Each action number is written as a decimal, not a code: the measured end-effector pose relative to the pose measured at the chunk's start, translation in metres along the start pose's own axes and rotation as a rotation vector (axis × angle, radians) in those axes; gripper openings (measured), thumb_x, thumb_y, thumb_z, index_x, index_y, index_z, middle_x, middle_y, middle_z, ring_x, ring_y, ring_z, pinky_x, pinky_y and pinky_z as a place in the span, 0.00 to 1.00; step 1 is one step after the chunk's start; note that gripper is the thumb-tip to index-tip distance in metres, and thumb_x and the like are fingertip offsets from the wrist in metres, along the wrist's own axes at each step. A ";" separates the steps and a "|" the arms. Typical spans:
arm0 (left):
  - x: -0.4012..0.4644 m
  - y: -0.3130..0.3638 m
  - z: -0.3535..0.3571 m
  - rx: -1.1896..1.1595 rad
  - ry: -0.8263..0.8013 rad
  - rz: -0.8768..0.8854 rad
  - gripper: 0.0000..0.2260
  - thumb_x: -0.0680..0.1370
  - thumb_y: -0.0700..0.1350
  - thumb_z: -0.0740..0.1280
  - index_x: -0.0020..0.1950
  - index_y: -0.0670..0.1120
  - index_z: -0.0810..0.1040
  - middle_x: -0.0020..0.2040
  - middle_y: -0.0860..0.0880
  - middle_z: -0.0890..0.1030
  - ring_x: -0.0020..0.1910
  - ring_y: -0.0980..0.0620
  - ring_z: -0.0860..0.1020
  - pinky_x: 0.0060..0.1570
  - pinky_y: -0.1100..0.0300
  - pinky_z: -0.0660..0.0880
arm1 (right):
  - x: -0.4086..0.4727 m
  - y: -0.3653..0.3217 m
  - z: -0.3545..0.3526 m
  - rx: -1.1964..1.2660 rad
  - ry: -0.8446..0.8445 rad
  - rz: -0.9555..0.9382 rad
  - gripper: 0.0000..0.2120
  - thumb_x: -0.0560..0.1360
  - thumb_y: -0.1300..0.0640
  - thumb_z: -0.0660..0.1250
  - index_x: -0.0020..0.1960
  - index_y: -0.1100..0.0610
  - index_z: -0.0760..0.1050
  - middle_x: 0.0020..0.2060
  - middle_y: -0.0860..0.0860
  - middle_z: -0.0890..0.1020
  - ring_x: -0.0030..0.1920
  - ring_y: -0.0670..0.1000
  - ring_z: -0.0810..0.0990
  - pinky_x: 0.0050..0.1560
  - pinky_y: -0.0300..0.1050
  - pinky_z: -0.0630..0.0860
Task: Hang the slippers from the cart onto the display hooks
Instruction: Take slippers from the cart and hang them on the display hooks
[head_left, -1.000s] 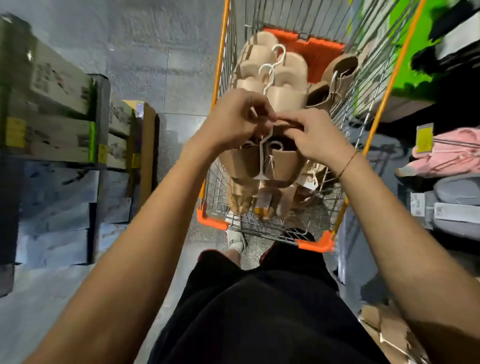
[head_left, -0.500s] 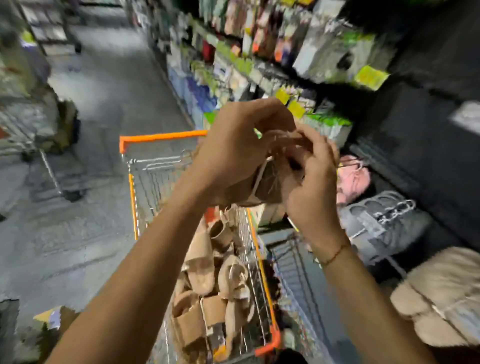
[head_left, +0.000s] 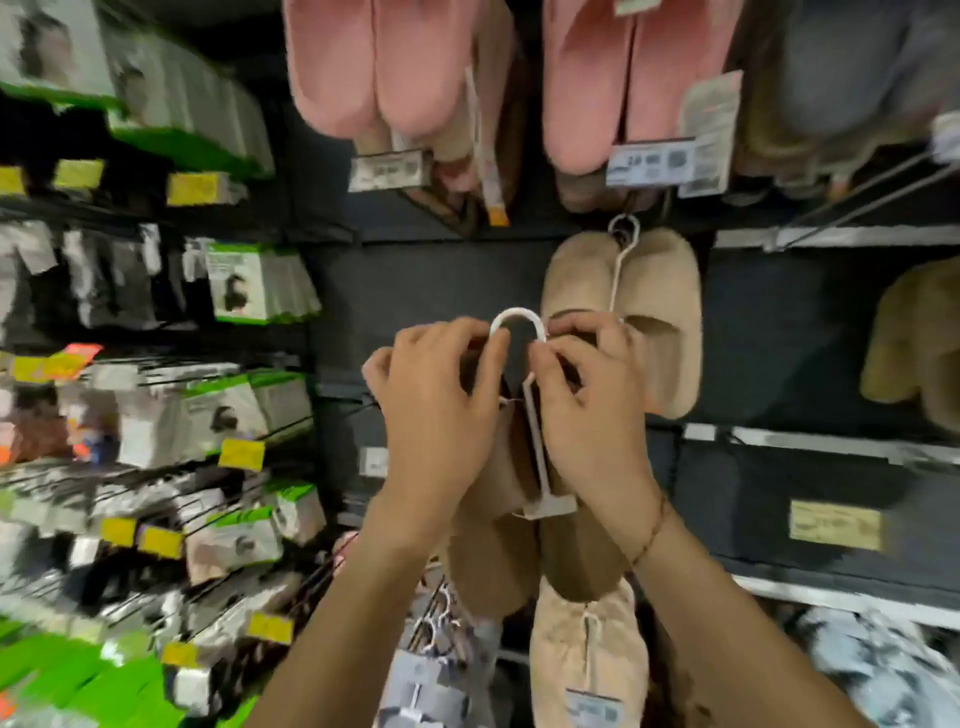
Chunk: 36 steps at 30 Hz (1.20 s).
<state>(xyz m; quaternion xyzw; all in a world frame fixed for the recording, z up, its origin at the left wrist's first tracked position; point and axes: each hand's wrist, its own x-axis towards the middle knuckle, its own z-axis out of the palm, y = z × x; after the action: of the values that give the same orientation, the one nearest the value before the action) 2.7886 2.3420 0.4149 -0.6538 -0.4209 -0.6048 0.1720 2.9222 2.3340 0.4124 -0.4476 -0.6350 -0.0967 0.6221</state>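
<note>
Dark shop display panelling (head_left: 426, 280) fills the background, with hanging stock on every side. Against it the left hand (head_left: 441, 410) and the right hand (head_left: 587, 415) are raised together, fingers curled round a pair of tan, smooth-soled slippers (head_left: 498, 551) clipped to a white plastic hanger (head_left: 540, 452). Both hands pinch the hanger near the base of its white curved hook (head_left: 519, 322), which stands upright and free above the fingers; no display peg can be made out under it, so this pair looks lifted to the wall but not yet hung.

Just right of the hands, a pair of fluffy beige slippers (head_left: 623, 317) already hangs from its own hanger. Pink fuzzy slippers (head_left: 384, 73) hang above, and another beige pair (head_left: 587, 660) below. Green-topped packets (head_left: 254, 280) crowd the pegs to the left. The cart is out of view, so how many pairs remain cannot be told.
</note>
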 end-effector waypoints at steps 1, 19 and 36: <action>0.005 0.012 0.019 0.009 -0.006 0.027 0.10 0.84 0.56 0.60 0.49 0.57 0.79 0.44 0.59 0.80 0.51 0.56 0.76 0.53 0.55 0.61 | 0.011 0.012 -0.011 -0.015 -0.001 0.030 0.14 0.80 0.46 0.60 0.44 0.48 0.81 0.53 0.39 0.74 0.60 0.45 0.68 0.64 0.55 0.69; 0.143 0.054 0.181 -0.359 0.103 0.212 0.12 0.84 0.46 0.62 0.44 0.47 0.80 0.35 0.55 0.79 0.32 0.55 0.76 0.36 0.44 0.72 | 0.167 0.099 -0.040 -0.110 0.152 0.031 0.12 0.81 0.51 0.61 0.44 0.50 0.81 0.51 0.44 0.78 0.61 0.49 0.69 0.67 0.59 0.64; 0.142 0.023 0.234 -0.089 -0.224 0.057 0.15 0.84 0.50 0.57 0.65 0.55 0.79 0.61 0.52 0.82 0.65 0.49 0.75 0.65 0.48 0.64 | 0.177 0.154 -0.012 -0.257 -0.036 0.015 0.13 0.81 0.52 0.58 0.51 0.57 0.78 0.52 0.52 0.78 0.60 0.55 0.73 0.62 0.51 0.69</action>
<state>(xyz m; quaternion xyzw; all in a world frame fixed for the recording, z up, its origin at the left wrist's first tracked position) 2.9453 2.5484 0.5054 -0.7359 -0.3915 -0.5410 0.1121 3.0680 2.4942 0.5030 -0.5301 -0.6252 -0.1644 0.5488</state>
